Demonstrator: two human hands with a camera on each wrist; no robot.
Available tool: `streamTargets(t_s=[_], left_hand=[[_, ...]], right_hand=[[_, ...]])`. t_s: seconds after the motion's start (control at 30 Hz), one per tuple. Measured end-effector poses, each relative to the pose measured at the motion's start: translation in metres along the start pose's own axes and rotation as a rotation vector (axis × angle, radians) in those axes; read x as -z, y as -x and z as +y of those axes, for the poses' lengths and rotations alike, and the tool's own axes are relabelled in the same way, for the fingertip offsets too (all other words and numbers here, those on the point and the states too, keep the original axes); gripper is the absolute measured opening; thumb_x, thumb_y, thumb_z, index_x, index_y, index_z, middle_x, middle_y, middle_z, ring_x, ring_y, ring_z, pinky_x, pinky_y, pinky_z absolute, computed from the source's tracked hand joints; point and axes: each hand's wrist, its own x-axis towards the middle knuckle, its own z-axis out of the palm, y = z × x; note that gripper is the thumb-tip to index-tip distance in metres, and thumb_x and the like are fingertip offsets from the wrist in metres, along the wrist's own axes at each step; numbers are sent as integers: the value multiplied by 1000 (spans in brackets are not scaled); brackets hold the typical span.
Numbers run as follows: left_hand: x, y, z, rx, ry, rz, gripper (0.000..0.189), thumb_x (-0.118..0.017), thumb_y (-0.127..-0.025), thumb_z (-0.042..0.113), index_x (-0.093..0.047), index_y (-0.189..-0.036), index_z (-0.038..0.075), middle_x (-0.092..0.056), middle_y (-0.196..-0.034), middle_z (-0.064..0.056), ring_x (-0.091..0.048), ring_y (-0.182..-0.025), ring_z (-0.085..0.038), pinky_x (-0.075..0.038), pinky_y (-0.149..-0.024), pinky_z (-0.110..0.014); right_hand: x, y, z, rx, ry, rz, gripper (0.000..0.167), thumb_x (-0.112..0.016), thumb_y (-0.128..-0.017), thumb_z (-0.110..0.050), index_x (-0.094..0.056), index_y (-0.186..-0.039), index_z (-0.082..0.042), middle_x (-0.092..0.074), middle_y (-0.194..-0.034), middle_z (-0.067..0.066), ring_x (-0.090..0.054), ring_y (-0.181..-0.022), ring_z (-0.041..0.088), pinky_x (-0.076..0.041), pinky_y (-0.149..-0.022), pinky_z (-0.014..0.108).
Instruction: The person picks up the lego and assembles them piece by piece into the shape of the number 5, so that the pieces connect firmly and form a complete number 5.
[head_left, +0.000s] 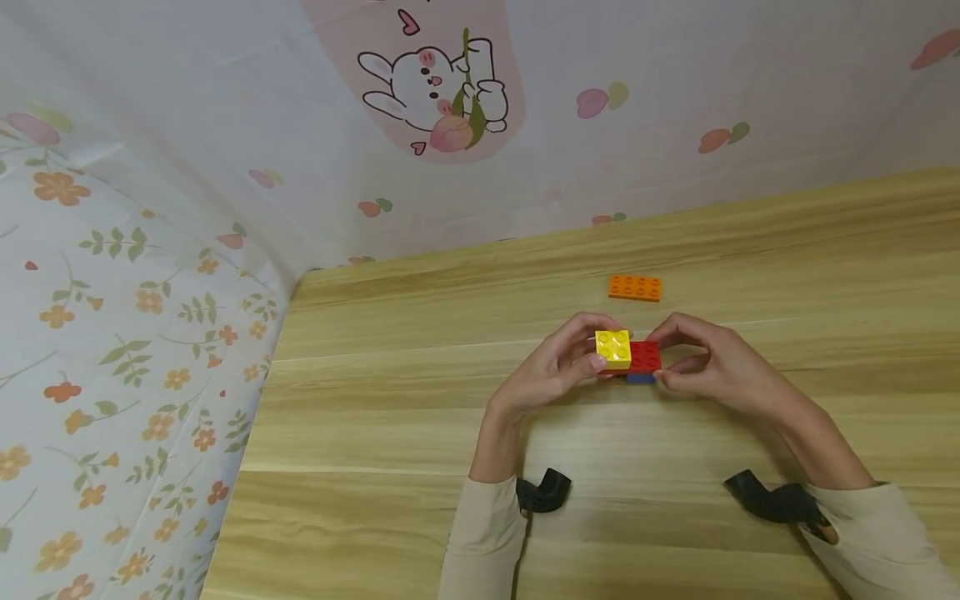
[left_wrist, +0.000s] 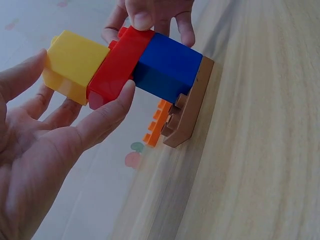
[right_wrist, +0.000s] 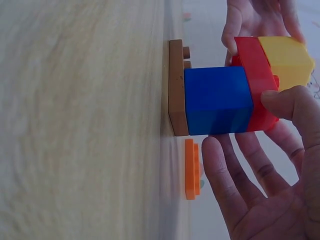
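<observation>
A small stack of toy building bricks stands on the table between both hands. At its bottom lies a flat brown brick (left_wrist: 189, 107), with studs showing beside the blue brick (right_wrist: 217, 100) on it. Above the blue one sits a long red brick (head_left: 647, 357), overhanging to the left. A yellow brick (head_left: 613, 349) tops the red one's left end. My left hand (head_left: 551, 367) grips the yellow brick, and one finger touches the red brick's end. With thumb and fingers, my right hand (head_left: 723, 367) pinches the red brick's right end.
A flat orange brick (head_left: 634, 288) lies on the wooden table (head_left: 375, 417) just behind the stack. Patterned cloth (head_left: 285, 125) hangs along the table's back and left edges. Dark curved wrist pieces (head_left: 546, 490) stick out of both sleeves.
</observation>
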Motion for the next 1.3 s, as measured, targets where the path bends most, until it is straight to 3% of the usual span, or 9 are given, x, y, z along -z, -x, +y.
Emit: streamTargets(t_s=[0.33, 1.03, 1.3], left_hand=[[-1, 0, 1, 19, 5, 13, 34, -41, -93, -10, -37, -127, -10, -45, -123, -15, -51, -100, -13, -45, -89, -30], [-1, -1, 6, 48, -27, 12, 34, -43, -94, -8, -37, -127, -8, -46, -124, -13, -51, -100, -12, -46, -86, -29], [0, -1, 7, 58, -48, -9, 35, -43, -94, -6, -36, -128, -6, -43, -127, -18, -49, -102, -13, -46, -87, -31]], right_hand=[[0, 0, 1, 5, 0, 3, 35, -72, -77, 3, -56, -105, -8, -57, -107, 7, -56, -96, 4, -54, -68, 27], [0, 0, 1, -16, -2, 2, 34, -72, -77, 3, -56, -105, -8, -57, -108, 9, -55, -97, 3, -54, -68, 27], [0, 1, 0, -21, 3, 6, 35, -72, -77, 3, -55, -105, -8, -57, -108, 8, -55, -97, 2, -54, -69, 27]])
